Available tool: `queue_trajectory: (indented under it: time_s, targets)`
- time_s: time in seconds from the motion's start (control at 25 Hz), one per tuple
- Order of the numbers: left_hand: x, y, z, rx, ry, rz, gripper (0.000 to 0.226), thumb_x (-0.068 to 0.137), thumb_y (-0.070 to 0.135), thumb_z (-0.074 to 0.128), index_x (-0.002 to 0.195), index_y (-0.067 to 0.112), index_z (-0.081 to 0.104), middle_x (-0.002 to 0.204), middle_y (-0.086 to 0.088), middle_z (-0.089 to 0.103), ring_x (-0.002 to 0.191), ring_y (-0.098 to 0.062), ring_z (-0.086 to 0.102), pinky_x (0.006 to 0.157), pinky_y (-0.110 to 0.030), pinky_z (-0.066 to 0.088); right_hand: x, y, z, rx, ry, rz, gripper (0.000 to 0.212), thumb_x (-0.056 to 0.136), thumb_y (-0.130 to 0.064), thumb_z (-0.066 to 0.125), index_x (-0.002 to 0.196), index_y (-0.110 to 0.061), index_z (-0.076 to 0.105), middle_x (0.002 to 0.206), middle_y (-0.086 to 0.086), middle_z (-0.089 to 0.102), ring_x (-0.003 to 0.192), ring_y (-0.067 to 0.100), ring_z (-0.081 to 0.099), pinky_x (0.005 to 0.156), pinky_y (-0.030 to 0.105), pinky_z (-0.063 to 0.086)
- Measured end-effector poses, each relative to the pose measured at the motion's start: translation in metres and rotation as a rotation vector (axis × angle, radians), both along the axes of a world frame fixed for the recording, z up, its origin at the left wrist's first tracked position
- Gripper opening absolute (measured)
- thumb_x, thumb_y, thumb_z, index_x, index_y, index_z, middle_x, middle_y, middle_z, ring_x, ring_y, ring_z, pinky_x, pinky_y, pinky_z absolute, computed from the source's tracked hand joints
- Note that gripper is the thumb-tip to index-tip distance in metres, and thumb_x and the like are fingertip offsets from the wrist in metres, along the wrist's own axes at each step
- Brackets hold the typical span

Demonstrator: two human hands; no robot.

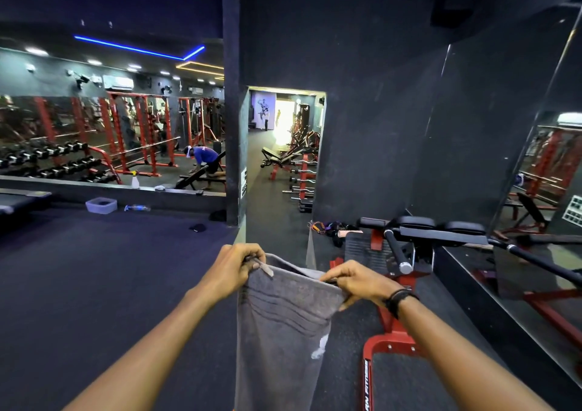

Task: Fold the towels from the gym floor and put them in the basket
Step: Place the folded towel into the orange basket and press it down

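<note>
A towel hangs in front of the person, held up at its top edge between two hands. The left hand pinches the top left corner; the right hand pinches the top right corner. The floor lies below and stretches away to the left. To the right of the towel stands an exercise machine, beside a mirrored wall. Far left, near the back wall, a plastic tub sits on the floor with a bottle lying just right of it. A pillar rises behind the hands.
</note>
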State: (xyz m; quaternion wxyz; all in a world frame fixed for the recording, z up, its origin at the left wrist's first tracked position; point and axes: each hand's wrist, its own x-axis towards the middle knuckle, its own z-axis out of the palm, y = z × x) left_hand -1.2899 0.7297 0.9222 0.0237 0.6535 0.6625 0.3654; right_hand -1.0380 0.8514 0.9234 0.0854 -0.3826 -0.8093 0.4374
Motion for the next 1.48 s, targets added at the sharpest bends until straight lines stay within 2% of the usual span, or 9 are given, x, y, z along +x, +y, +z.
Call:
queue_trajectory:
  time_s: [0.2,0.44,0.56,0.68,0.88,1.04,1.24,1.4,1.48]
  targets:
    - [-0.002,0.009,-0.01,-0.038,0.042,-0.012,0.04,0.08,-0.009,0.059,0.084,0.027,0.075,0.082,0.005,0.071,0.076,0.001,0.063,0.065,-0.008,0.046,0.007,-0.006,0.011,0.423,-0.128,0.007,0.017,0.083,-0.008,0.041,0.073,-0.005,0.054,0.072,0.02,0.062,0.055,0.023,0.07,0.044,0.03,0.049]
    - [-0.009,0.012,-0.006,-0.012,0.051,0.012,0.021,0.083,-0.003,0.061,0.086,0.014,0.074,0.083,0.006,0.071,0.078,-0.001,0.062,0.063,-0.011,0.04,0.027,0.008,0.0,0.602,-0.065,0.051,0.046,0.082,-0.045,0.065,0.056,-0.01,0.052,0.046,-0.005,0.051,0.045,0.001,0.05,0.047,0.027,0.037]
    - [-0.013,0.014,-0.009,0.053,-0.148,0.091,0.021,0.08,-0.001,0.066,0.082,0.019,0.073,0.08,0.007,0.073,0.074,0.007,0.062,0.066,-0.01,0.043,0.024,0.015,-0.009,0.68,0.161,-0.065,0.034,0.073,-0.033,0.08,0.06,-0.016,0.054,0.05,-0.009,0.047,0.048,0.003,0.04,0.048,0.019,0.029]
    - [-0.028,0.019,-0.015,-0.006,-0.53,0.063,0.032,0.081,0.001,0.068,0.084,0.03,0.055,0.08,-0.004,0.075,0.076,-0.01,0.064,0.073,-0.028,0.046,0.019,0.024,-0.013,0.448,0.401,-0.18,0.03,0.068,-0.018,0.085,0.079,-0.018,0.057,0.058,-0.004,0.059,0.05,0.002,0.048,0.052,0.02,0.04]
    - [-0.03,0.015,0.002,-0.489,-0.469,-0.204,0.019,0.082,-0.006,0.064,0.087,0.01,0.055,0.058,-0.003,0.059,0.054,-0.01,0.049,0.053,-0.022,0.04,0.028,0.023,-0.001,0.129,0.251,0.018,0.022,0.073,-0.006,0.08,0.077,-0.01,0.058,0.052,-0.002,0.063,0.044,0.008,0.056,0.048,0.023,0.048]
    - [-0.021,0.028,0.066,-0.082,-0.959,-0.304,0.064,0.053,0.026,0.089,0.109,0.018,0.058,0.091,-0.002,0.07,0.077,-0.012,0.065,0.062,-0.022,0.049,0.038,0.035,0.071,-0.089,0.673,-0.005,0.026,0.076,-0.017,0.077,0.095,-0.011,0.06,0.077,-0.003,0.067,0.068,0.007,0.062,0.062,0.022,0.049]
    - [0.005,0.017,0.017,-0.503,-0.682,-0.317,0.063,0.053,0.051,0.087,0.105,0.018,0.072,0.088,0.004,0.069,0.07,-0.001,0.061,0.059,-0.013,0.044,0.047,0.021,0.004,-0.219,0.401,-0.018,0.051,0.065,-0.031,0.087,0.104,-0.004,0.069,0.11,0.014,0.069,0.095,0.022,0.066,0.084,0.034,0.054]
    - [-0.005,0.013,-0.007,-0.594,-0.916,-0.209,0.024,0.08,0.032,0.075,0.091,0.01,0.073,0.082,-0.001,0.069,0.069,-0.006,0.064,0.064,-0.022,0.05,0.057,0.008,-0.006,-0.371,0.394,-0.141,0.019,0.089,-0.021,0.065,0.076,-0.007,0.065,0.061,-0.004,0.064,0.049,0.0,0.055,0.044,0.013,0.042]
    - [-0.002,0.017,-0.004,-0.626,-0.999,-0.126,0.025,0.085,0.025,0.069,0.105,0.01,0.072,0.089,0.001,0.07,0.072,-0.007,0.063,0.063,-0.021,0.052,0.053,0.008,-0.003,-0.379,0.341,-0.164,0.018,0.09,-0.024,0.061,0.085,-0.008,0.069,0.069,-0.003,0.068,0.056,0.002,0.06,0.048,0.015,0.045]
